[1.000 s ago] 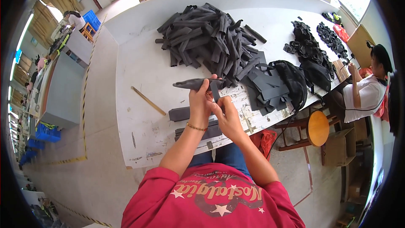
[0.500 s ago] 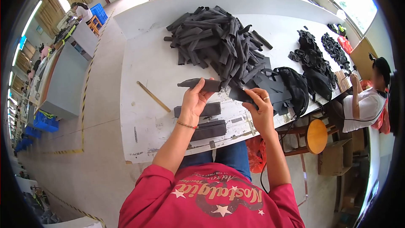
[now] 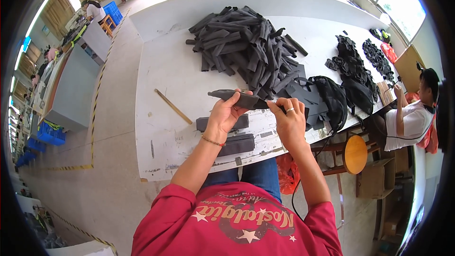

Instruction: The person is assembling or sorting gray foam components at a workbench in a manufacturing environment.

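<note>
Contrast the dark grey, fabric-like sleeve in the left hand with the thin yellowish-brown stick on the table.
The dark grey, fabric-like sleeve is broad; the yellowish-brown stick, slim. The left hand holds the sleeve; the stick lies on the white table. The sleeve tapers at one end; the stick looks evenly wide. Both are elongated.

Dark grey sleeve (image 3: 249, 100): long, soft, left end tapered, right end angled slightly toward the person. Held above the surface (image 3: 166, 73) in the left hand (image 3: 225, 116). Dark flat panel (image 3: 263, 105) at its right end, mostly hidden; can't tell from here if it's inside.
</note>
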Action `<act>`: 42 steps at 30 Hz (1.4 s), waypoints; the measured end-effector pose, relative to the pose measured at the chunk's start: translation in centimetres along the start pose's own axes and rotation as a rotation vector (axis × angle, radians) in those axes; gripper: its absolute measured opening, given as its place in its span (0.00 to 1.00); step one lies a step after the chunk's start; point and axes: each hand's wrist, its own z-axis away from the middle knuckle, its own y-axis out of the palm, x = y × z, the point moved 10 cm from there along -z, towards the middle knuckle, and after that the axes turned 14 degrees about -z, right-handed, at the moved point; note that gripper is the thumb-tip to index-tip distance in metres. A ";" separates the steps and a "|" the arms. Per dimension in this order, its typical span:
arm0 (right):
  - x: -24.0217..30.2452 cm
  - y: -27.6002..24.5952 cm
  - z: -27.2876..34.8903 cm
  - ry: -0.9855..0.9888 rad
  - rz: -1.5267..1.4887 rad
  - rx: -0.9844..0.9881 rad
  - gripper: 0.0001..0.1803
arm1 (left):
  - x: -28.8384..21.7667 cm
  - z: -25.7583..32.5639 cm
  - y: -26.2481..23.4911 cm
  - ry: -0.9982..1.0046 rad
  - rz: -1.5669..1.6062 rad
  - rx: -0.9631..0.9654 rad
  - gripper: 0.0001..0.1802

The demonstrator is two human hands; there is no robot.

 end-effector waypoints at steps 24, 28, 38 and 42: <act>-0.4 -1.2 -0.5 -0.024 -0.095 -0.010 0.19 | -2.8 0.7 2.1 0.103 -0.153 0.039 0.15; -0.4 -1.2 -0.6 -0.033 -0.106 -0.029 0.18 | -2.9 0.9 2.0 0.106 -0.142 0.035 0.16; -1.2 -0.8 -1.1 0.073 -0.219 -0.008 0.14 | -3.3 0.5 1.6 0.126 -0.174 0.037 0.17; -1.1 -0.7 -1.3 0.075 -0.212 -0.006 0.16 | -2.8 0.2 1.2 0.075 -0.104 0.066 0.14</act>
